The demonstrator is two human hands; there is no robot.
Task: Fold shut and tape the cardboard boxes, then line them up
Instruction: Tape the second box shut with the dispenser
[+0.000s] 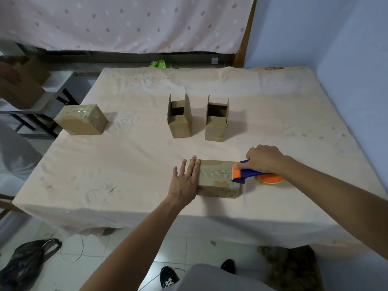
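near box: brown cardboard box with closed flaps (218,179), near table edge, long axis left-right, seam running left-right along top
left hand: left hand (185,179) flat, fingers straight, pressing box's left end
right hand: right hand (265,159) gripping blue and orange tape dispenser (249,174) at box's right end, orange blade on top seam, tape roll off the right side
open boxes: two upright open cardboard boxes (179,116) (217,119) mid-table, side by side, flaps up, openings facing up
done box: taped cardboard box (81,119) far left
surface: beige cloth-covered table (126,164)
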